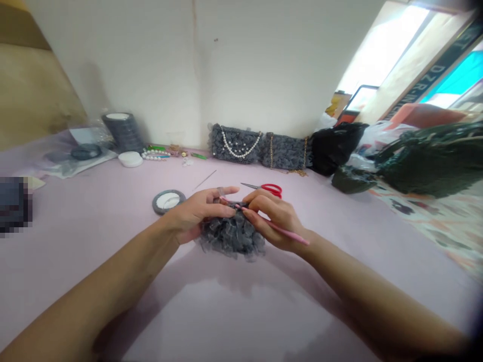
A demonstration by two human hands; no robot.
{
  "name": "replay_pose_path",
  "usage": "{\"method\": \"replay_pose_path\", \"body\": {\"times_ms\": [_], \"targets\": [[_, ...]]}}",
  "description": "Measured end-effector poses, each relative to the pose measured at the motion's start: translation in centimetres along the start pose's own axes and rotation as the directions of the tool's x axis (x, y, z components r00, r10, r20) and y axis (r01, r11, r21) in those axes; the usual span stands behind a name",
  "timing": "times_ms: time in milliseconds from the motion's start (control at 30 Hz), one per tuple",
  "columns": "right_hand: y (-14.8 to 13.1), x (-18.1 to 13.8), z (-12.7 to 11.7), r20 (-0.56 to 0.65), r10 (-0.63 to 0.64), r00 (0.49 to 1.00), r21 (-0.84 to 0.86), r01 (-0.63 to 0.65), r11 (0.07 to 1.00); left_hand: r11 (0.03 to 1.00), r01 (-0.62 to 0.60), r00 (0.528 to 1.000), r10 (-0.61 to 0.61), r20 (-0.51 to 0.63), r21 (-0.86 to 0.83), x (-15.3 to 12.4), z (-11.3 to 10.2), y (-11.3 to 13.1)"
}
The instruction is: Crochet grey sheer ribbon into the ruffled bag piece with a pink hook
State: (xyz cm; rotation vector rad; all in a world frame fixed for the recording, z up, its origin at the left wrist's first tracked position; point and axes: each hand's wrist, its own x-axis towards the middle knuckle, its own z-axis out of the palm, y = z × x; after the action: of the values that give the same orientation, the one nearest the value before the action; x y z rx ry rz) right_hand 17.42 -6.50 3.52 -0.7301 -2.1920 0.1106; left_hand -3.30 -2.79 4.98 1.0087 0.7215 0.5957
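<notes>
A ruffled grey crochet piece hangs between both hands above the pink surface. My left hand pinches its top edge, with the index finger stretched forward and grey ribbon wound over it. My right hand is closed on a pink crochet hook. The hook's tip sits at the piece's top edge, and its handle sticks out past the wrist.
Red-handled scissors lie just behind my right hand. A grey ribbon roll and a thin needle lie to the left. Two finished grey bags lean on the wall. Ribbon spools, beads and dark bags line the back.
</notes>
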Motion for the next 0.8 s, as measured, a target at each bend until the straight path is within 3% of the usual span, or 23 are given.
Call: {"method": "replay_pose_path", "body": {"times_ms": [233, 433, 500, 667, 733, 800], "targets": [[-1.2, 0.8, -2.1, 0.207, 0.227, 0.952, 0.144, -0.259, 0.955, 0.983, -0.075, 0.997, 0.075, 0.002, 0.169, 0.0, -1.7, 0.8], [-1.4, 0.7, -1.8, 0.293, 0.359, 0.886, 0.45, -0.459, 0.766, 0.984, -0.079, 0.996, 0.073, 0.042, 0.163, 0.0, -1.9, 0.9], [-1.6, 0.6, -1.1, 0.226, 0.39, 0.893, 0.468, -0.45, 0.761, 0.987, -0.078, 0.995, 0.069, 0.07, 0.141, 0.1, -1.4, 0.5], [-1.8, 0.5, 0.8, -0.052, 0.489, 0.871, 0.26, -0.461, 0.849, 0.974, -0.146, 0.985, 0.127, 0.112, 0.174, 0.4, -0.5, -0.5], [-1.7, 0.6, 0.8, -0.059, 0.517, 0.854, 0.262, -0.487, 0.834, 0.923, -0.214, 0.977, 0.197, 0.084, 0.319, 0.3, -0.9, -0.2], [-1.7, 0.7, 0.7, -0.038, 0.544, 0.838, 0.273, -0.515, 0.813, 0.781, -0.278, 0.95, 0.311, 0.038, 0.559, 0.1, -1.4, 0.5]]}}
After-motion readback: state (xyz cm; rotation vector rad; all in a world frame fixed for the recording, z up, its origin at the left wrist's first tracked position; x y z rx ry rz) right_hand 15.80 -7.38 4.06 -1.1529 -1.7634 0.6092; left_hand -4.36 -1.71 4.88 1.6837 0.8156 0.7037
